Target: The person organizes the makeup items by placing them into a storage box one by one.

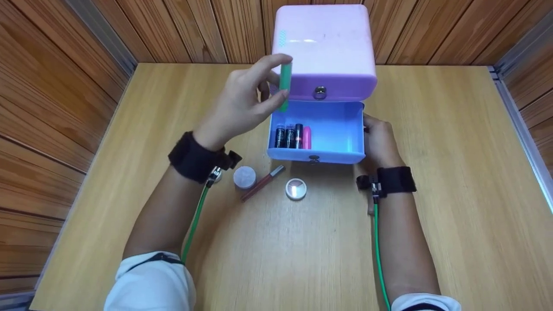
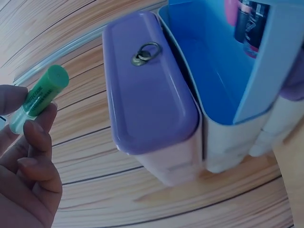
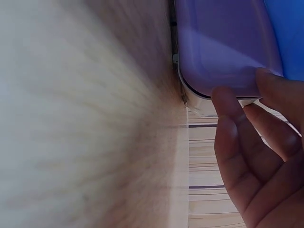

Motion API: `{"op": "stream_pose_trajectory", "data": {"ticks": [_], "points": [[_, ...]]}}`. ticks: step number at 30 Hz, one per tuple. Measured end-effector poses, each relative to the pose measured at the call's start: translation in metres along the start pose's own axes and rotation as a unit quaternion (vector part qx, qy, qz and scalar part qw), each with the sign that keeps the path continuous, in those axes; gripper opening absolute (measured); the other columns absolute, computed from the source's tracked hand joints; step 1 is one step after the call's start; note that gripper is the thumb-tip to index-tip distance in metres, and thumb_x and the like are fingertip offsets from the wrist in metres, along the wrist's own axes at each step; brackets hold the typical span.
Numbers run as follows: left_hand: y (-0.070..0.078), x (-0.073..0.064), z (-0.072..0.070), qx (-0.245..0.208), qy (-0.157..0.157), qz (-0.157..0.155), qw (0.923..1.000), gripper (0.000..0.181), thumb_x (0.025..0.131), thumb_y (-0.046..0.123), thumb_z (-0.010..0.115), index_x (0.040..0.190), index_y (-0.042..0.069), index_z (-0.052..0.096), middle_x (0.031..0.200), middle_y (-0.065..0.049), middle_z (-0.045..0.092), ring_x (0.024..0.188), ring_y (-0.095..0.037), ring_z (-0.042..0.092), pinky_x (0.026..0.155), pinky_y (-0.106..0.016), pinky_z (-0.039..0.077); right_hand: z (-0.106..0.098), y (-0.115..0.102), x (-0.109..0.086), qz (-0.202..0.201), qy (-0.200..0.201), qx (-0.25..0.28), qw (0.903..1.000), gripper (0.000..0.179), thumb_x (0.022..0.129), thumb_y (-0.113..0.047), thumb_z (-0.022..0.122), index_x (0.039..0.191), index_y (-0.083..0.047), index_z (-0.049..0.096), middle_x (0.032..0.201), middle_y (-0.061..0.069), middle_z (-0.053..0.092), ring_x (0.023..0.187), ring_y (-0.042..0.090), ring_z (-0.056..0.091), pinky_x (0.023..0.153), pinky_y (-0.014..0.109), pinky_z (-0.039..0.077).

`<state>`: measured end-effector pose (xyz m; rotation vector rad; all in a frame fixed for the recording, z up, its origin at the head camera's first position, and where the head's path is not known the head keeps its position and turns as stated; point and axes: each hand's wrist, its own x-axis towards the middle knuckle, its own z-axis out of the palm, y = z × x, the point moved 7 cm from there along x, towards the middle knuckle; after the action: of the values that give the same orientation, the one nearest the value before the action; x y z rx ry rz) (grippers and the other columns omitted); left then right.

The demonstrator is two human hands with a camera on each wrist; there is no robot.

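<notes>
My left hand pinches a green lip balm tube upright between thumb and forefinger, over the left side of an open blue drawer. In the left wrist view, the lip balm has a green cap with print on it and a paler end. Inside the drawer, several lipsticks stand along the left: dark ones and a bright pink one. My right hand is at the drawer's right side; in the right wrist view its fingertips rest at the edge of a purple drawer front.
A pink drawer box with a purple upper front and ring pull stands by the wooden wall. Before it on the table lie a round jar, a lip gloss tube and a small round compact.
</notes>
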<state>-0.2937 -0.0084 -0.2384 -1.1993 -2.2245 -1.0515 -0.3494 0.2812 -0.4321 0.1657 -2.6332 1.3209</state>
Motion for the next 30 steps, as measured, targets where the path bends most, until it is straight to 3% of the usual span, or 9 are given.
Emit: {"op": "stream_pose_trajectory", "data": {"ticks": [7,12,16,21,25,30], "points": [[0.001,0.018,0.022,-0.028,-0.038,-0.003,0.9989,0.043,0.096,0.018,0.062,0.135,0.005,0.050,0.089,0.000,0.069,0.061,-0.006,0.054,0.056,-0.023,0.046,-0.004,-0.001,-0.008,-0.008,0.020,-0.023,0.9995,0.022,0.092,-0.002,0.062,0.111,-0.006,0.072,0.099,0.010,0.072,0.085,0.021,0.067,0.074,0.038,0.053],[-0.003,0.026,0.039,-0.031,-0.068,-0.014,0.9971,0.042,0.097,0.018,0.062,0.135,0.006,0.050,0.088,0.002,0.068,0.062,-0.006,0.055,0.059,-0.024,0.046,0.001,-0.005,-0.011,-0.013,0.013,-0.025,0.9995,0.028,0.091,-0.003,0.065,0.118,-0.007,0.070,0.103,0.011,0.071,0.087,0.023,0.068,0.077,0.040,0.054],[-0.012,0.029,0.048,-0.027,-0.090,-0.056,0.9940,0.044,0.097,0.020,0.061,0.138,0.010,0.049,0.091,0.003,0.069,0.065,-0.006,0.057,0.062,-0.024,0.047,0.012,-0.011,-0.008,-0.020,-0.004,-0.016,0.9997,0.035,0.091,-0.003,0.065,0.126,-0.010,0.067,0.108,0.010,0.071,0.089,0.021,0.067,0.078,0.038,0.054],[-0.025,0.023,0.061,-0.014,-0.126,-0.104,0.9864,0.044,0.096,0.021,0.062,0.137,0.014,0.048,0.093,0.003,0.069,0.071,-0.005,0.059,0.065,-0.023,0.048,0.021,-0.016,-0.005,-0.035,-0.012,-0.021,0.9991,0.039,0.091,-0.001,0.063,0.129,-0.009,0.064,0.114,0.010,0.069,0.093,0.021,0.066,0.079,0.039,0.054],[-0.034,0.013,0.071,0.012,-0.148,-0.123,0.9812,0.041,0.095,0.023,0.062,0.132,0.014,0.048,0.088,0.004,0.065,0.070,-0.006,0.058,0.064,-0.022,0.047,0.023,-0.018,-0.003,-0.045,-0.015,-0.033,0.9983,0.037,0.091,0.001,0.062,0.127,-0.008,0.066,0.116,0.011,0.068,0.099,0.022,0.065,0.082,0.040,0.053],[-0.040,0.004,0.082,0.035,-0.175,-0.140,0.9740,0.041,0.094,0.029,0.064,0.129,0.016,0.047,0.084,0.004,0.061,0.068,-0.008,0.056,0.060,-0.023,0.044,0.021,-0.019,-0.003,-0.048,-0.020,-0.043,0.9977,0.035,0.091,-0.002,0.063,0.125,-0.008,0.067,0.112,0.010,0.070,0.095,0.023,0.066,0.080,0.040,0.053]]}}
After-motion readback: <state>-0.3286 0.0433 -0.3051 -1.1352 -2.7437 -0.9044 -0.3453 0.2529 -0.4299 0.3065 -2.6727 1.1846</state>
